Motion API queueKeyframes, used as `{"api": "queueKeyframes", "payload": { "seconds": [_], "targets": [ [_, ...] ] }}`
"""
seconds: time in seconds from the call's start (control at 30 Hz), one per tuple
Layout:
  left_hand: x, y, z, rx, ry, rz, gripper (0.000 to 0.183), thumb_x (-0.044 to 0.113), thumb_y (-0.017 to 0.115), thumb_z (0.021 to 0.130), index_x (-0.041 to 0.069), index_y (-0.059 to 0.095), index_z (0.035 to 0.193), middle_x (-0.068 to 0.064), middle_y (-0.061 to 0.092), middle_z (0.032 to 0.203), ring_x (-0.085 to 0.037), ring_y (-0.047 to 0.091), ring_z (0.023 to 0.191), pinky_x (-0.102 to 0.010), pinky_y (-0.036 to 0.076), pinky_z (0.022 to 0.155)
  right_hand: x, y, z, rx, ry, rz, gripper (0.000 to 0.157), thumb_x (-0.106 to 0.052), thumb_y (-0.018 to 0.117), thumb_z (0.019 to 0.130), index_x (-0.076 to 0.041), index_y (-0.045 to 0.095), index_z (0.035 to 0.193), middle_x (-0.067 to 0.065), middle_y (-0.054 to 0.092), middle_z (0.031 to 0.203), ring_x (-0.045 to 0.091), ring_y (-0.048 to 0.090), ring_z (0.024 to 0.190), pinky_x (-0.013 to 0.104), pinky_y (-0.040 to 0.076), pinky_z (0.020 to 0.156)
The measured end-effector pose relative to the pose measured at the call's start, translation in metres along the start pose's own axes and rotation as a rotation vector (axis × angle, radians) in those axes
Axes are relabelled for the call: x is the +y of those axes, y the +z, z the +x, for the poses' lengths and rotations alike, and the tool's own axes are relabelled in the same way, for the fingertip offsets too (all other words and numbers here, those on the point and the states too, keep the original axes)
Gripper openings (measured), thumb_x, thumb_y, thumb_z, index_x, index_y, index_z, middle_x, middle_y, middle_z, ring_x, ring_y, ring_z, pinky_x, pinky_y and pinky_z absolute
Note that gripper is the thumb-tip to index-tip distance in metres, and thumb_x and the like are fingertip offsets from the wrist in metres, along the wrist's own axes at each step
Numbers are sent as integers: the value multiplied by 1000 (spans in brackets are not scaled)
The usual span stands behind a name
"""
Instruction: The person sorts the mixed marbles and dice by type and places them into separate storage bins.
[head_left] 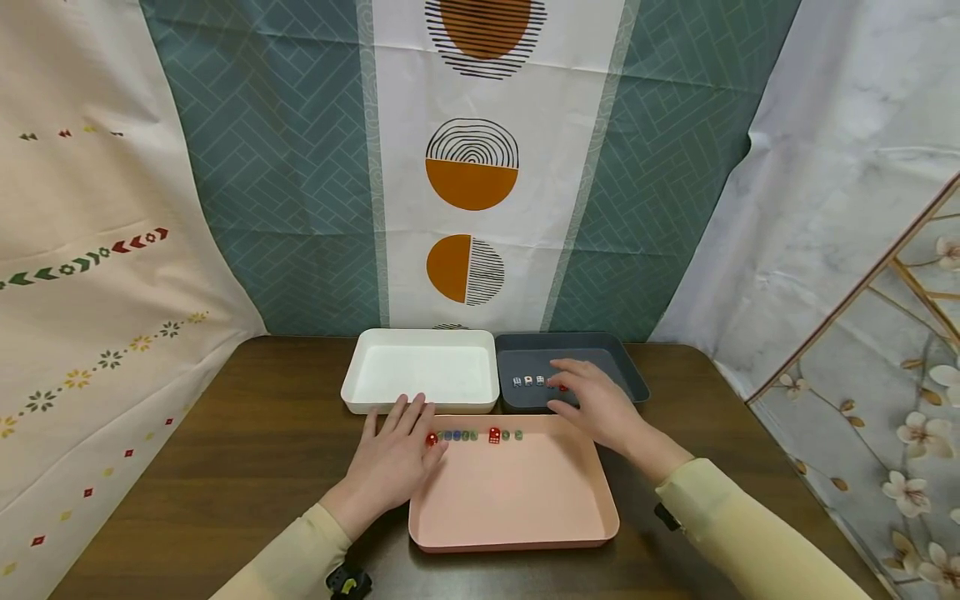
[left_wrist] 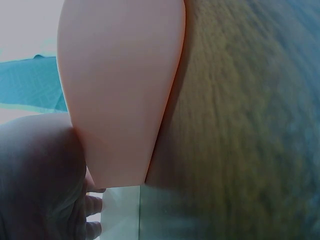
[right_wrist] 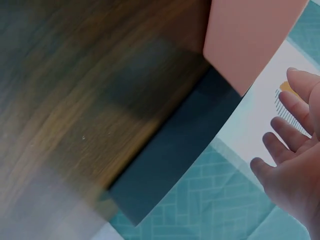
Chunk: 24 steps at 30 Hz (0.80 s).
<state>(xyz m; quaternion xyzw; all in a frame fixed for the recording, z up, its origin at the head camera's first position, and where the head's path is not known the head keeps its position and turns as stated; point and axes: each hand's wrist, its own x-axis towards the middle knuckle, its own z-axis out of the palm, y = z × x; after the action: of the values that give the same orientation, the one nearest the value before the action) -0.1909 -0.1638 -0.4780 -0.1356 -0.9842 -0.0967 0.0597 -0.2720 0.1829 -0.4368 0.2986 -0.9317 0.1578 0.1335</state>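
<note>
Along the far side of the pink tray point(head_left: 517, 500), a row of small pieces point(head_left: 474, 435) runs left to right, and the left hand point(head_left: 393, 464) is nearer, right at its left end, fingers straight, no grip visible. Farther out, over the dark tray point(head_left: 623, 379), hovers the right hand point(head_left: 600, 408), fingers parted, seemingly empty, at the right end of another sideways row, the dice point(head_left: 540, 381).

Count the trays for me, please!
3: a white tray at the back left, a dark tray at the back right, and a pink tray in front of them.
</note>
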Motion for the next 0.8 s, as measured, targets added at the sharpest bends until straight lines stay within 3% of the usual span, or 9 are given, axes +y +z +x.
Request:
{"api": "queueKeyframes", "payload": {
  "seconds": [0.27, 0.8],
  "targets": [
    [0, -1, -1, -2, 1, 2, 71, 51, 55, 115, 4, 47, 167, -18, 38, 175, -43, 28, 165, -76, 18, 126, -15, -1, 0, -15, -46, -3, 39, -21, 87, 99, -4, 78, 132, 19, 58, 160, 44, 52, 150, 61, 31, 128],
    [-1, 0, -1, -14, 3, 0, 71, 52, 53, 115, 5, 45, 168, -17, 36, 177, -42, 26, 166, -76, 17, 126, -36, 5, 3, -17, -154, -48, 36, -19, 91, 94, -5, 82, 125, 17, 61, 157, 40, 52, 150, 59, 33, 128]
  ]
}}
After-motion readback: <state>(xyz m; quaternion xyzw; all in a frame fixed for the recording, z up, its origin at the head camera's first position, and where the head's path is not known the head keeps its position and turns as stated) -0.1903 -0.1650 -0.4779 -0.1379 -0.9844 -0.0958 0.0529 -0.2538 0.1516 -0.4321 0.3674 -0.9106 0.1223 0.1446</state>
